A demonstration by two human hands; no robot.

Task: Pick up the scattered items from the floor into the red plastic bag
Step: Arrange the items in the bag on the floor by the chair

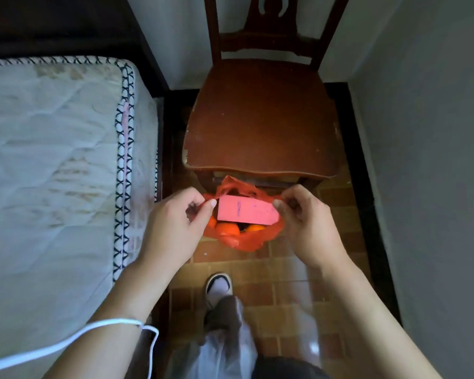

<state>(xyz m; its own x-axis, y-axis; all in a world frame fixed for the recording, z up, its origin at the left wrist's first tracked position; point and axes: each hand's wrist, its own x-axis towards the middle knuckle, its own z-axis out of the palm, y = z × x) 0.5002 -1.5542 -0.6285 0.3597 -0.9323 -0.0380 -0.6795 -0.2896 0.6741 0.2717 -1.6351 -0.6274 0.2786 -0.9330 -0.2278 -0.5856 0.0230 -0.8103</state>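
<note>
The red plastic bag (pixel 244 239) hangs between my hands, just in front of the chair's front edge and above the tiled floor. My left hand (pixel 175 217) pinches the bag's left handle and my right hand (pixel 304 212) pinches its right handle, holding the mouth wide. Inside the bag lies a pink rectangular box (pixel 246 213) on top of several orange round fruits (pixel 227 229).
A dark wooden chair (pixel 260 119) stands straight ahead against the wall. A mattress (pixel 52 160) fills the left side. Brown tiled floor (pixel 279 291) runs between them, with my shoe (pixel 219 285) and trouser leg below. A grey wall closes the right side. A white cord crosses my left forearm.
</note>
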